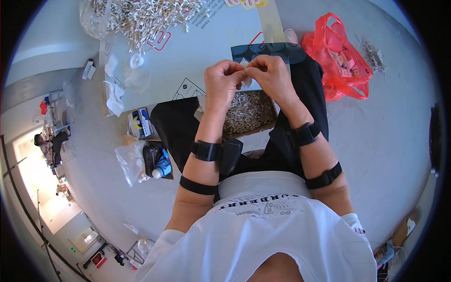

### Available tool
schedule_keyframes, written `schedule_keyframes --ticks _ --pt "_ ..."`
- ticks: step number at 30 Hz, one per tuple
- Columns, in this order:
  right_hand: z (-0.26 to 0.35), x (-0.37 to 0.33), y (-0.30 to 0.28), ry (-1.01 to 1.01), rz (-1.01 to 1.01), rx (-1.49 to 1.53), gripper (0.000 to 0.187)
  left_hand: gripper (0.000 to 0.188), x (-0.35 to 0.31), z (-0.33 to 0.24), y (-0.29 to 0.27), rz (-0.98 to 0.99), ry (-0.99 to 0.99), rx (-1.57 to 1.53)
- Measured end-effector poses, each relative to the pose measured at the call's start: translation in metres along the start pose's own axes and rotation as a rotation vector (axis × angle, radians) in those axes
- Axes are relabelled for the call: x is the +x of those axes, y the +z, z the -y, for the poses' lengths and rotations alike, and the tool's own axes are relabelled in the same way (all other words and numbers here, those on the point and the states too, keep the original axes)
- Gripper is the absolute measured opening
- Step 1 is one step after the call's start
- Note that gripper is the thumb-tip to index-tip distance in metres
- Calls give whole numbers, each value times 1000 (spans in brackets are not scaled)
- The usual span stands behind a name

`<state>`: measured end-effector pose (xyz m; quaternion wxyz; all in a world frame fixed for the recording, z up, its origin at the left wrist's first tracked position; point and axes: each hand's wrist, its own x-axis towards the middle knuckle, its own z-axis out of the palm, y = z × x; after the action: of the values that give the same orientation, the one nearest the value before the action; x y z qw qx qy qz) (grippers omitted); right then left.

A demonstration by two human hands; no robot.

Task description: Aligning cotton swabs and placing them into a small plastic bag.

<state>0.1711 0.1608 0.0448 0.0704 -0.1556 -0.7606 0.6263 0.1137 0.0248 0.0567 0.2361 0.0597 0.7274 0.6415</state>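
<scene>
My left hand [221, 83] and my right hand [273, 79] meet above the near edge of the board-topped table. Thumbs and fingertips of both are pinched on a small clear plastic bag [246, 81], partly hidden behind the fingers. What the bag holds is too small to make out. Just below my hands, between my knees, is an open cardboard box full of short white cotton swabs [249, 113]. A dark translucent sheet [260, 50] lies on the table beyond my fingers.
A big heap of cotton swabs [145, 19] covers the table's far left. Nearer are a white tape roll [136, 61] and crumpled white paper [114, 97]. On the floor, a red plastic bag [324, 56] holds small packs at right; a blue-capped bottle [162, 167] sits at left.
</scene>
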Motion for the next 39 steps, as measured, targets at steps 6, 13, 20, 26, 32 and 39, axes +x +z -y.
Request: schedule_keyframes --ticks 6,13,20,26,32,39 --pt "2 9 -4 11 -36 -125 15 4 2 -2 -1 33 1 22" --pt "7 9 1 -6 -38 -184 12 5 4 -4 -4 74 -11 29" --pt "-12 9 3 78 -35 330 11 5 8 10 -8 78 -124 -287" --pt "-9 7 4 239 -26 530 12 5 7 9 -7 72 -104 -184" --pt "3 8 4 -53 -99 -95 18 7 8 4 -5 79 29 10" --pt "10 16 -2 -23 -28 -197 16 7 9 1 -1 65 38 57"
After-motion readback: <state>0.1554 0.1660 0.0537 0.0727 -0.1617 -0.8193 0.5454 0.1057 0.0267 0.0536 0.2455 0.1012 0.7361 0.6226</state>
